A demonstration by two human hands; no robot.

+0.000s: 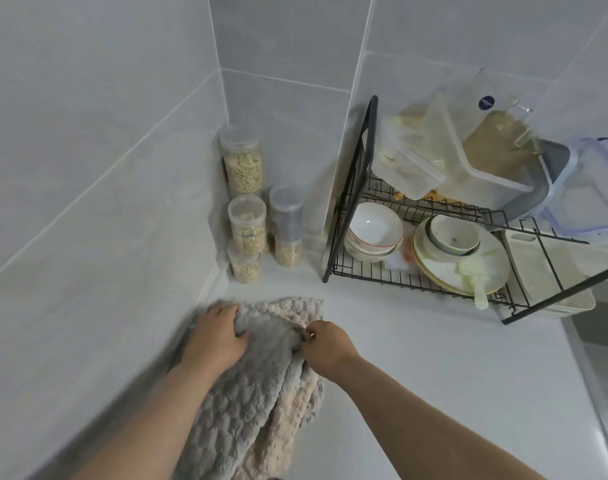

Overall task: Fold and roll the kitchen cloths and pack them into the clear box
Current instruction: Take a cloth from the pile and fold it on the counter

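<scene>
A fluffy grey cloth (254,386) lies bunched on the white counter (416,375), on top of a beige cloth (292,420) that shows at its far and right edges. My left hand (219,336) grips the grey cloth's far left part, fingers curled into the pile. My right hand (325,342) pinches the same cloth's right edge. Clear plastic boxes (468,157) sit stacked on the top shelf of the dish rack at the right; I cannot tell which one is the task's box.
A black wire dish rack (416,275) with bowls (373,230) and plates (462,265) stands at the right. Several clear jars of grains (245,202) stand in the tiled corner. A sink edge (600,358) shows at far right.
</scene>
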